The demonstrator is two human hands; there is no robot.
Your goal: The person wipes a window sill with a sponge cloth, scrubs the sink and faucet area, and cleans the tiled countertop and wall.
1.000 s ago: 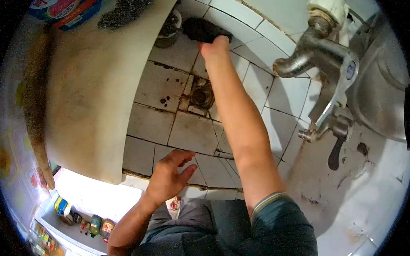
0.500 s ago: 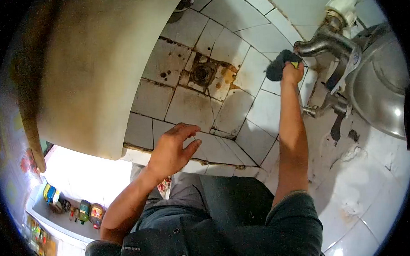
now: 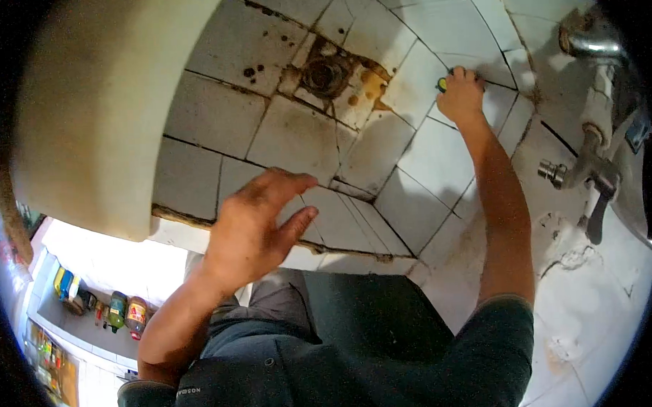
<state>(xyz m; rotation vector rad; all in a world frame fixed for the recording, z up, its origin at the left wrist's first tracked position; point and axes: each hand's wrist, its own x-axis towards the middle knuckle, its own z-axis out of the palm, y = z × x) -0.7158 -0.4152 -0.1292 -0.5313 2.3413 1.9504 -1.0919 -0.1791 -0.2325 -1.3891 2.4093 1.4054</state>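
My right hand (image 3: 463,95) is closed on a scouring sponge (image 3: 442,84) at the white tiles on the right side of the basin. Only a yellow-green bit and a dark edge of the sponge show beside the fingers; the hand covers the rest. My left hand (image 3: 251,224) hovers over the near edge of the tiled floor basin (image 3: 295,151), thumb and fingers apart and nothing in them. Between the hands and farther back lies a round, rust-stained drain (image 3: 325,76), with brown stains around it.
A large cream panel (image 3: 100,118) rises at the left. Metal taps (image 3: 590,169) and pipes (image 3: 593,40) stick out at the right. Several bottles (image 3: 117,310) stand on a ledge at lower left. A dark board-like surface (image 3: 373,309) lies near my lap.
My right hand has moved from beside the tap to the tiles, and the sponge is now mostly hidden under it. The view has shifted; my left hand stays open.
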